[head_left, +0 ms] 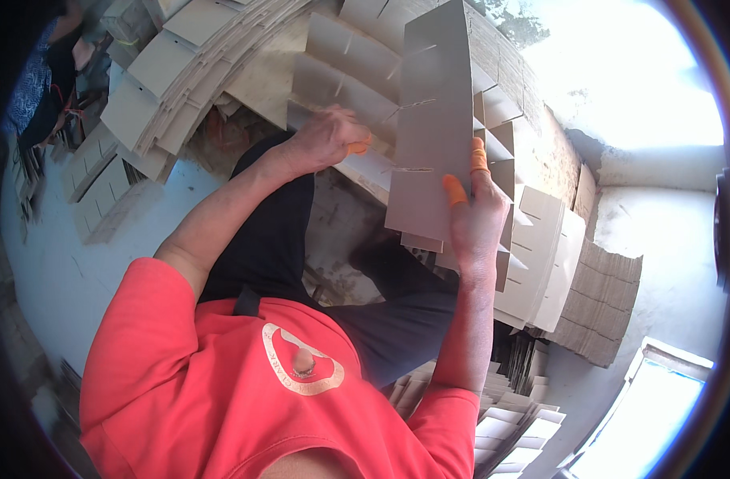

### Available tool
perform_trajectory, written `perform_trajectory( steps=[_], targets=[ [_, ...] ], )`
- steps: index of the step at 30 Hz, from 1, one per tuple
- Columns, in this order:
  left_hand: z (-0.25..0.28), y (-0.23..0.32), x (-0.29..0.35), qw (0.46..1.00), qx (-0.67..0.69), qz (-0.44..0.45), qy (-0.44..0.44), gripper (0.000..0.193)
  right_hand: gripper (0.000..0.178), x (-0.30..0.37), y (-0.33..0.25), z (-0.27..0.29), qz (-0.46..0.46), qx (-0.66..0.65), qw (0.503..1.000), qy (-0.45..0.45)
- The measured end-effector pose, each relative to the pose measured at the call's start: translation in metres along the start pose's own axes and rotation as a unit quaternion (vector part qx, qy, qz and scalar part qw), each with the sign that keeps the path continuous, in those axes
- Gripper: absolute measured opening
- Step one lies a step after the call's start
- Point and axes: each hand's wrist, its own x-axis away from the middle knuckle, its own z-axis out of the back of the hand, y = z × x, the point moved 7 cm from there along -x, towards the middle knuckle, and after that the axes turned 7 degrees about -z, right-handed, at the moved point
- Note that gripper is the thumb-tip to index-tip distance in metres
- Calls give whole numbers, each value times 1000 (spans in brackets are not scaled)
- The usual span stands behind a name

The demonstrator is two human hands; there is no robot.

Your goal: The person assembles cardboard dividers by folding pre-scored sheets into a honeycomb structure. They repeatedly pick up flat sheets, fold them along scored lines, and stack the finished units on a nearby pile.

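Beyond the dark trousers (261,231), a slotted cardboard panel (435,140) stands steeply in the right hand (478,214), in front of a cardboard grid (502,152) and just right of a row of pale strips (345,62). The right grip is closed to the panel's thickness: the thumb presses the near face, one finger lies along the right edge, and the others are hidden. The left hand (329,140) is curled nearly closed beside the strips; whether it pinches one cannot be told.

Held low on its right side, the panel could swing or twist, because its tall upper part shows no support from the left hand. A sideways push might then crease the board at its slits (418,104) or lengthen them into tears. The orange finger covers (478,153) may slip on the face or snag in a slit. A careless knock could skew the grid's thin walls.
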Motion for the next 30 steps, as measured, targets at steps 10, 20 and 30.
perform_trajectory(
  steps=[10,20,30],
  targets=[
    [0,-1,-6,1000,11,-9,11,15,58,-14,-11,-7,30,2,999,-33],
    [-2,-2,-7,1000,22,6,6,11,54,-9,-7,-13,2,-25,997,-66],
    [-8,3,-16,999,28,7,-25,7,36,-27,34,-88,-22,45,979,-198]
  ],
)
